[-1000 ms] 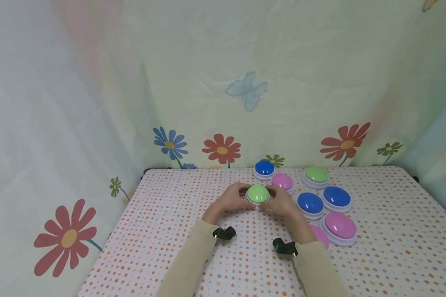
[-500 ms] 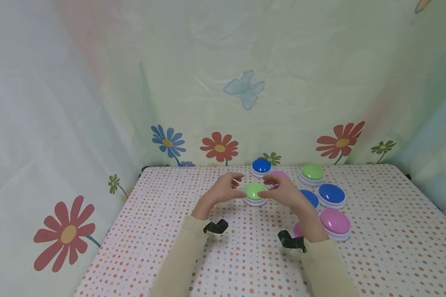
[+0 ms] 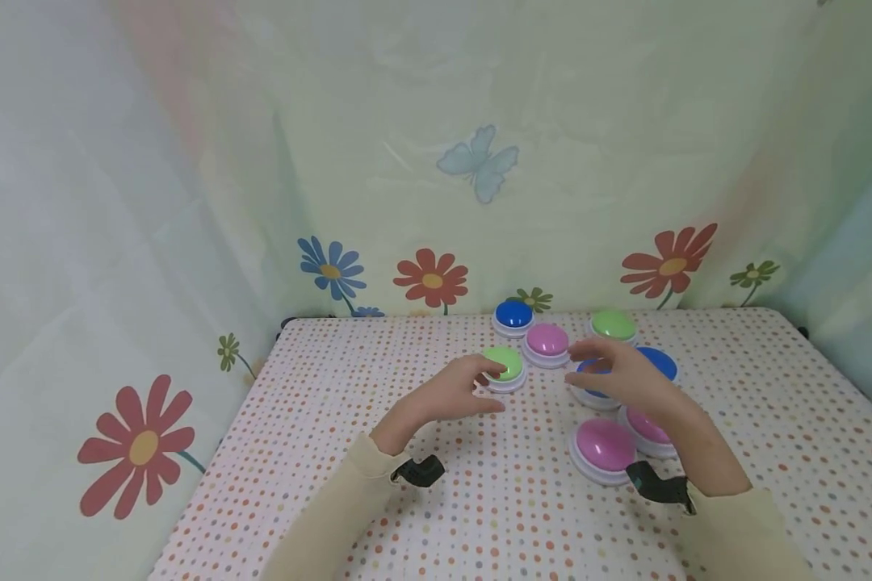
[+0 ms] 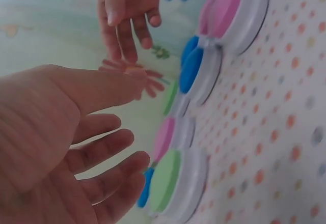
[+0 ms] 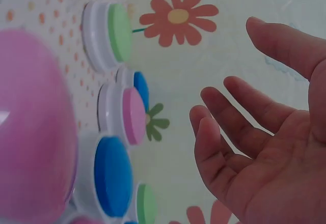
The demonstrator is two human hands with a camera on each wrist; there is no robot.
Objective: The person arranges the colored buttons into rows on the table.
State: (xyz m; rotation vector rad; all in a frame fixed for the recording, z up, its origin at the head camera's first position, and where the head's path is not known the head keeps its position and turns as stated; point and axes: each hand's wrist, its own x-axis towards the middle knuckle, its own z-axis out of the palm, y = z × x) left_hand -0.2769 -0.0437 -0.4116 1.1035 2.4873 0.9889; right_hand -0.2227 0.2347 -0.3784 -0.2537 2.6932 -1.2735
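Note:
In the head view my left hand (image 3: 454, 389) hovers with fingers spread beside a green push button (image 3: 507, 365) on a white round base; its fingertips overlap the button there. Nothing is between that hand's fingers in the left wrist view. My right hand (image 3: 628, 375) is raised over a blue push button (image 3: 590, 382), fingers loosely bent and holding nothing. It partly hides a second blue button (image 3: 660, 363) and a pink button (image 3: 647, 426). Nearer me sits another pink button (image 3: 605, 446), which looms large in the right wrist view.
Toward the back stand a blue button (image 3: 513, 315), a pink button (image 3: 547, 340) and a green button (image 3: 614, 326). The dotted tablecloth (image 3: 320, 403) covers the table, and a flowered curtain (image 3: 378, 161) hangs right behind its far edge.
Both hands held the green button between them a second ago, then let go. The right hand has since moved right over the blue buttons; the left stays near the green one.

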